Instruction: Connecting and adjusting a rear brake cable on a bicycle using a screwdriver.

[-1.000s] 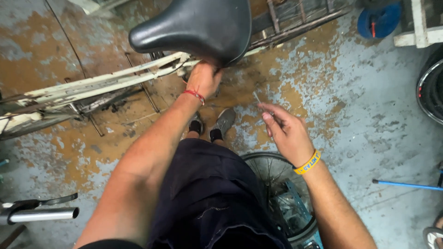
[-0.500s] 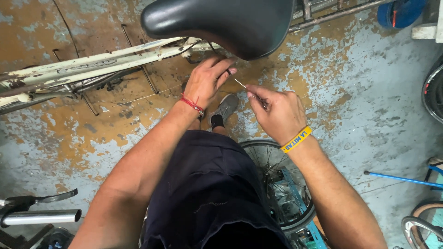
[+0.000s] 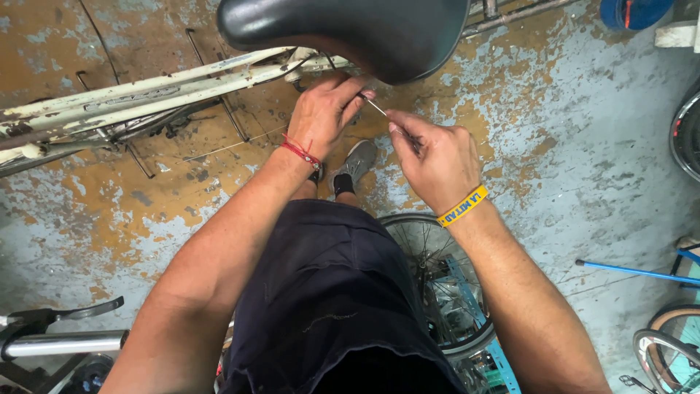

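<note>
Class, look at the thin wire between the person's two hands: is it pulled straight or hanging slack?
Straight. The thin wire runs as one taut line from the left hand to the right hand's pinching fingertips.

Bicycle repair workshop

A worn cream bike frame (image 3: 146, 91) with black saddle (image 3: 350, 29), loose wheels (image 3: 437, 292), tyres (image 3: 685, 138) and a floor (image 3: 583, 146) of flaking paint show it.

A worn floor (image 3: 605, 146) of peeling blue paint over rusty brown spreads everywhere. A blue rod (image 3: 634, 271) lies at the right, a blue tub (image 3: 636, 11) sits far right, and a grey pump handle (image 3: 62, 343) (near left) lies flat.
</note>
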